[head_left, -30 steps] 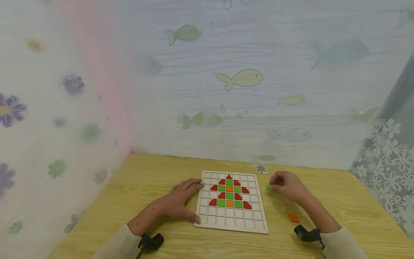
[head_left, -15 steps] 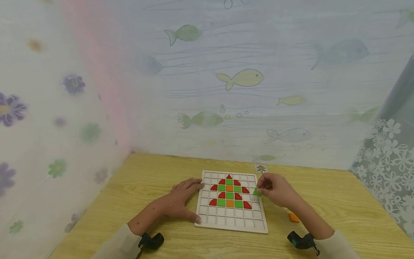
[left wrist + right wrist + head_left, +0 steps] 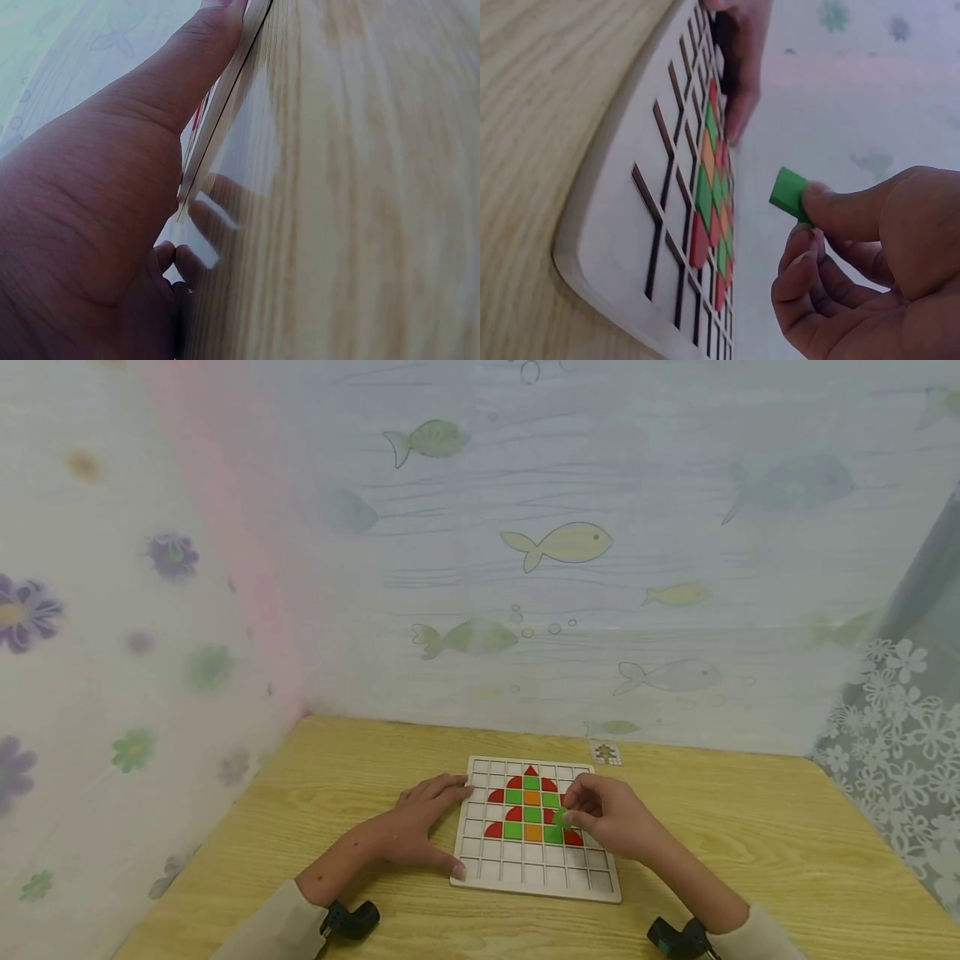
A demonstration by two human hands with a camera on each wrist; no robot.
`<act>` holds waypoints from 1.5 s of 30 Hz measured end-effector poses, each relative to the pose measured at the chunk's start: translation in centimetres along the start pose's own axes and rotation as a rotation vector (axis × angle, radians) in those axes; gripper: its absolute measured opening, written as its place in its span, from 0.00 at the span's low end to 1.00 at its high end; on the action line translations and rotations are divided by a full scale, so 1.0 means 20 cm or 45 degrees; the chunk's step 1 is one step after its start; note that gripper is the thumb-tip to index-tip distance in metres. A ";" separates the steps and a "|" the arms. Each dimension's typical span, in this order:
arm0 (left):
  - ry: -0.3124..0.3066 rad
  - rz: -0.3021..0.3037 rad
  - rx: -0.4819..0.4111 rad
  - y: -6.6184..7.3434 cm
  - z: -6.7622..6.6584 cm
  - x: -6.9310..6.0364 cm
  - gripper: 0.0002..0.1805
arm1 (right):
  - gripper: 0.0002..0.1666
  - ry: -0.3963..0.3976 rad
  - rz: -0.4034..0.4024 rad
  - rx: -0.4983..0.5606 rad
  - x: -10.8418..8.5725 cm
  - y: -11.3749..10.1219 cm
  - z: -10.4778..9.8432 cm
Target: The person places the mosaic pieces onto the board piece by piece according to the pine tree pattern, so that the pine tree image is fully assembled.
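Note:
My left hand [image 3: 416, 828] lies along the left side of a white wooden grid board [image 3: 523, 872], its fingers spread. The fingertips touch the upper left edge and the thumb touches near the lower left corner. Red, green [image 3: 513, 831] and orange [image 3: 532, 832] tiles fill some of the squares in a tree-like shape. Over the right part of this shape, my right hand [image 3: 617, 820] pinches a small green tile [image 3: 787, 190] between thumb and fingers. In the right wrist view the tile is held clear of the board, tilted.
Behind the board, near the wall, lies a small card [image 3: 606, 753] with a printed tree pattern on a grid. The wooden table [image 3: 780, 835] meets a fish-patterned curtain [image 3: 555, 677] at the back and a flowered one on the left.
My right hand has carried the green tile leftward from beside the board to over it. The orange tile on the table is now hidden by the right forearm. My left hand stays put.

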State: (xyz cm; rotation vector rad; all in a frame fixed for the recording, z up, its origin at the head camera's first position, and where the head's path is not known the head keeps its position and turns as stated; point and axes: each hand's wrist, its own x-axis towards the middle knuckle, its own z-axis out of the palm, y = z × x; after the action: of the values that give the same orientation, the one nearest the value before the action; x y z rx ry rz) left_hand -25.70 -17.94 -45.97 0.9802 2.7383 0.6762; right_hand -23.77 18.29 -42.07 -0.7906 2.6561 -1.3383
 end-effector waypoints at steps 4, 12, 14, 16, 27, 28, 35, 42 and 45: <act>-0.001 0.005 -0.001 0.00 0.00 0.00 0.64 | 0.04 0.002 -0.016 0.015 0.00 -0.01 0.05; -0.003 0.005 0.000 0.00 0.00 0.00 0.64 | 0.04 -0.015 -0.034 -0.028 0.01 -0.01 0.14; -0.001 0.007 0.000 0.01 0.00 0.00 0.64 | 0.04 -0.027 -0.031 -0.045 0.01 -0.01 0.15; 0.001 0.012 -0.001 0.01 0.00 0.00 0.64 | 0.05 -0.043 -0.031 -0.062 0.01 -0.02 0.16; 0.005 0.027 -0.008 0.00 0.00 0.00 0.63 | 0.04 -0.093 -0.077 -0.076 0.00 -0.02 0.18; 0.004 0.026 -0.007 0.00 0.00 0.00 0.63 | 0.04 -0.095 -0.080 -0.082 0.00 -0.02 0.18; 0.002 0.013 0.000 0.00 0.00 0.00 0.64 | 0.06 -0.097 -0.074 -0.153 0.01 -0.02 0.19; 0.004 0.010 -0.001 0.00 0.00 -0.01 0.64 | 0.08 -0.085 -0.123 -0.194 0.01 -0.01 0.20; 0.008 0.019 -0.003 0.00 0.00 0.00 0.63 | 0.08 -0.081 -0.135 -0.195 0.01 0.00 0.20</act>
State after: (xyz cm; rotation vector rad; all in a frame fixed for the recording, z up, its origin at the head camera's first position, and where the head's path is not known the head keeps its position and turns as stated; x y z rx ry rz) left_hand -25.60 -17.96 -45.93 1.0007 2.7378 0.6856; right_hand -22.81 15.21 -44.49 -0.9862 2.7266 -1.1202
